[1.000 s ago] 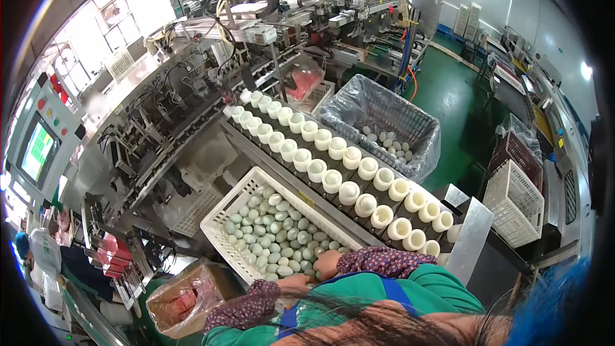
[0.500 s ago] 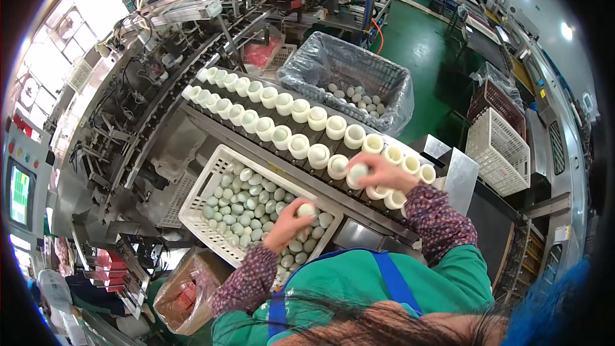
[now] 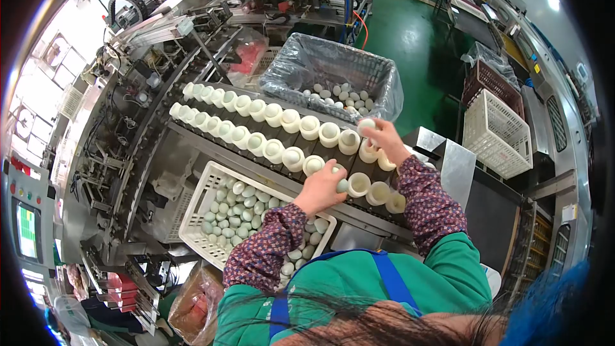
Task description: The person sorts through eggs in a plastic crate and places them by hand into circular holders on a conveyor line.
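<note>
Two rows of white round cups (image 3: 329, 134) run along the conveyor, many of the left-hand ones with pale eggs inside. My left hand (image 3: 322, 189) is over the near row, its fingers closed round a pale green egg (image 3: 343, 186) beside a bare cup (image 3: 359, 184). Above the far row, my right hand (image 3: 388, 141) grips a whitish egg (image 3: 367, 124) between thumb and fingers, near the conveyor's far edge. A white plastic crate (image 3: 192, 213) full of pale green eggs (image 3: 240, 211) stands on the near side, partly hidden by my left forearm.
Beyond the conveyor stands a bin (image 3: 384, 74) lined with clear plastic, holding several eggs. Machinery (image 3: 144, 80) and a control screen (image 3: 27, 230) are at left. Stacked crates (image 3: 496, 134) stand at right, and a plastic-lined box (image 3: 195, 307) is at lower left.
My left hand has moved from above the egg crate up to the near row of cups. My right hand has gone from the near row to the far row. The view has shifted slightly.
</note>
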`<state>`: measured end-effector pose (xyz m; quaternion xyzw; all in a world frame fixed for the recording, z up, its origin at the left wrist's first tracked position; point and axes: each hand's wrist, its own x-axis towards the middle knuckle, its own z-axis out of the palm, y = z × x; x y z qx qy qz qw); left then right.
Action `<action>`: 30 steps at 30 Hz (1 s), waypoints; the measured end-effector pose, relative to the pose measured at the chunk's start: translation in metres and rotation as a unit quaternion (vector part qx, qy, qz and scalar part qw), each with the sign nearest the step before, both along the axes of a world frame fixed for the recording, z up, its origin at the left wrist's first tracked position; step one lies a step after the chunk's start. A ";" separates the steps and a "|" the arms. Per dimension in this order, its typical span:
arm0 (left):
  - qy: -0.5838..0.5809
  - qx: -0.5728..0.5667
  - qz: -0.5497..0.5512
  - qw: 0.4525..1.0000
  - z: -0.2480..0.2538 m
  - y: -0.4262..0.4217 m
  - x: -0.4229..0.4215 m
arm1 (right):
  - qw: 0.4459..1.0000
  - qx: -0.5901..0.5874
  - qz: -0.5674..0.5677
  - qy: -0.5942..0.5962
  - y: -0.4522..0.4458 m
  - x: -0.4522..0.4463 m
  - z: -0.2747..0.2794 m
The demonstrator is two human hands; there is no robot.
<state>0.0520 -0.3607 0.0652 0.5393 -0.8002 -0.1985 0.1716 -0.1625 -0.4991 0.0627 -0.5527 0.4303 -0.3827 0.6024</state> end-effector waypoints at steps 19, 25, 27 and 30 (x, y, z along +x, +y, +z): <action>0.037 -0.051 0.082 0.995 -0.006 0.004 -0.043 | 0.813 -0.331 -0.044 0.476 0.027 -0.031 -0.011; 0.119 -0.085 0.078 0.986 -0.004 0.004 -0.045 | 0.812 -0.355 0.022 0.464 0.041 -0.038 -0.002; 0.114 -0.102 0.085 0.985 -0.002 0.003 -0.050 | 0.818 -0.359 0.034 0.447 0.042 -0.047 0.000; 0.262 -0.163 0.072 0.948 -0.006 -0.003 -0.070 | 0.899 -0.310 -0.027 0.308 0.044 -0.053 -0.003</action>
